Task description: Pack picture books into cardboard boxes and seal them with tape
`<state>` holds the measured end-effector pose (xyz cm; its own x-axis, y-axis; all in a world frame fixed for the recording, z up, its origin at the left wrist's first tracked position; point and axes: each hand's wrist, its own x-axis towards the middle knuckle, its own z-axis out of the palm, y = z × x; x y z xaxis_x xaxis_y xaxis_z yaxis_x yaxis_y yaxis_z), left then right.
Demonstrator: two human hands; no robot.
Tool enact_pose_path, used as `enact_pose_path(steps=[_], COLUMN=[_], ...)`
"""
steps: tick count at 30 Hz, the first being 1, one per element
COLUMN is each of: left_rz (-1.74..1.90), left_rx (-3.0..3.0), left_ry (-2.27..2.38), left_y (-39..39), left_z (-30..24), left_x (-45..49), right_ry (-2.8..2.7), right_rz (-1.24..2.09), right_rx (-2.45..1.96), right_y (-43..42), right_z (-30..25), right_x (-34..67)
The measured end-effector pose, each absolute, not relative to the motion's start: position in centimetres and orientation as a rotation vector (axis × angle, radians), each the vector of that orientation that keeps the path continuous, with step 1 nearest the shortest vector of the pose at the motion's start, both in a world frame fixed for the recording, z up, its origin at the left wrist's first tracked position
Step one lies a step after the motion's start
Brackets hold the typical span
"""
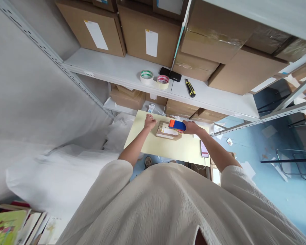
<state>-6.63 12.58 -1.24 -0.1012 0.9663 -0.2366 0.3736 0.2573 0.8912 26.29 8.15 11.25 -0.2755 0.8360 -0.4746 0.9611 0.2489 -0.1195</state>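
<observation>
A small brown cardboard box (161, 129) with white labels and clear tape lies on the pale yellow table (168, 149). My right hand (191, 127) is wrapped round a blue and orange tape dispenser (177, 125), held over the right part of the box. My left hand (150, 121) hovers just left of the box with its fingers curled together. Whether anything is between those fingers I cannot make out. A phone (204, 149) with a lit screen and a cable lies at the table's right edge.
Over the table's far side runs a grey shelf (112, 66), bearing two tape rolls (146, 77), a black case (170, 74), a yellow and black box cutter (190, 88) and large cardboard boxes (148, 37). White wrapping material (58, 180) is heaped at left; books (20, 224) stand lower left.
</observation>
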Motion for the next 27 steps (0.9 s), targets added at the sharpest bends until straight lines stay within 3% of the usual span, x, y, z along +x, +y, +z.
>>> enact_pose_path(steps=[27], left_rz=[0.842], left_rx=[0.813], left_ry=[1.606], left_y=[10.7], left_z=[-7.0], left_x=[-7.6], right_ry=[1.982], right_rz=[-0.361], right_rx=[1.441], right_y=[10.2], right_z=[12.1], right_x=[19.4])
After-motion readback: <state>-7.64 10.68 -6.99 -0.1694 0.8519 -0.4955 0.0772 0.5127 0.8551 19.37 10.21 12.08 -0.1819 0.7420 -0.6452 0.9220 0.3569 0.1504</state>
